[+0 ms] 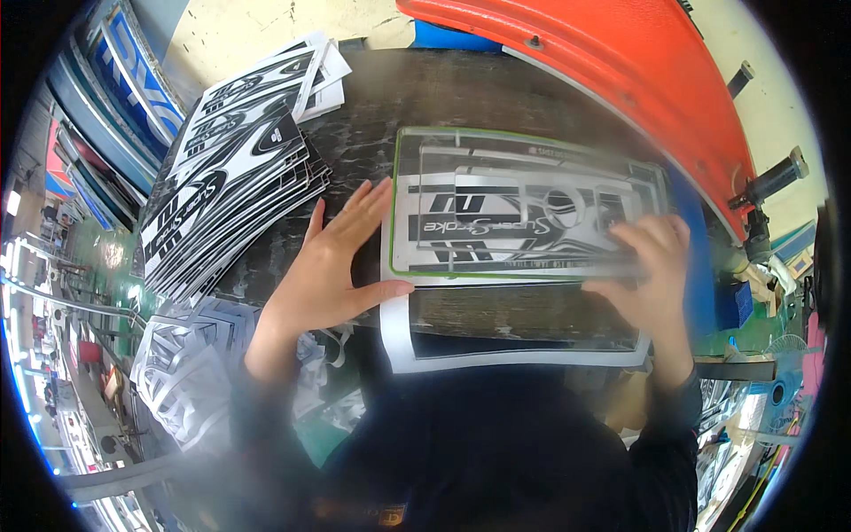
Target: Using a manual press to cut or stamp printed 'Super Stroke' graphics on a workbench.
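Note:
A clear plastic template (523, 158) with a green edge and cut-out openings lies over a printed black-and-white sheet (474, 226) on the dark table. My left hand (330, 262) is open at the template's left side, its fingers spread and its thumb by the near left corner. At the other end, my right hand (651, 266) has bent fingers over the template's top and its thumb at the near edge, gripping it. A white paper frame (523, 359) with its middle cut out reaches toward me from under the template.
A fanned stack of printed sheets (235, 168) covers the table's left side. White paper offcuts (191, 372) are heaped below it. A large red panel (620, 71) stands along the far right edge, with a blue surface (696, 248) beside my right hand.

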`<state>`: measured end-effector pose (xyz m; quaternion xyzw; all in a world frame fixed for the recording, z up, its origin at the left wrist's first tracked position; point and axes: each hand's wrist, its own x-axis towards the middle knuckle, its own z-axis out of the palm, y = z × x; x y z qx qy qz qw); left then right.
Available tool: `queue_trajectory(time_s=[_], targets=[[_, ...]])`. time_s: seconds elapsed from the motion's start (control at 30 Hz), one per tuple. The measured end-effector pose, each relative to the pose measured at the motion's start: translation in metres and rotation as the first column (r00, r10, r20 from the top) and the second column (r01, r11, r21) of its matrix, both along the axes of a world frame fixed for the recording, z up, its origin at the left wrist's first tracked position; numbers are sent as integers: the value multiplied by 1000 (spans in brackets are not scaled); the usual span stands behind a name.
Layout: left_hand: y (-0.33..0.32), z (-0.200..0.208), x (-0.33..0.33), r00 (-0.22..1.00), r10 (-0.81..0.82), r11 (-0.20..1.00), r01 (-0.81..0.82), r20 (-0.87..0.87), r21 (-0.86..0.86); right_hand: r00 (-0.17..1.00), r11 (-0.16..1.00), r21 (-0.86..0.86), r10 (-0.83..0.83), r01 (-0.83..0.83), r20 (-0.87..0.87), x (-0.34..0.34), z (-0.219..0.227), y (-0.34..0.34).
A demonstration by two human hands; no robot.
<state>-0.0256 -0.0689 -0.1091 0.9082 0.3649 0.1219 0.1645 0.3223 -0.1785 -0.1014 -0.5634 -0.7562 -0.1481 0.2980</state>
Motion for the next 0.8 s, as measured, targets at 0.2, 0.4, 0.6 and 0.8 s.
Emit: queue_trajectory(time_s=[0.2,0.4,0.6,0.8], targets=[[4,2,-5,986,-25,996,38,162,-78,999,996,-77,41,-39,30,-8,-6,7],[6,-1,-8,988,-26,996,38,150,-81,997,994,-92,56,-52,48,-8,-8,7],[8,-2,-10,987,-30,996,43,161,-82,998,994,-93,56,-52,34,-9,-9,10],[8,-2,-9,987,-30,996,42,157,-75,998,993,-113,50,-47,28,-6,-12,10]])
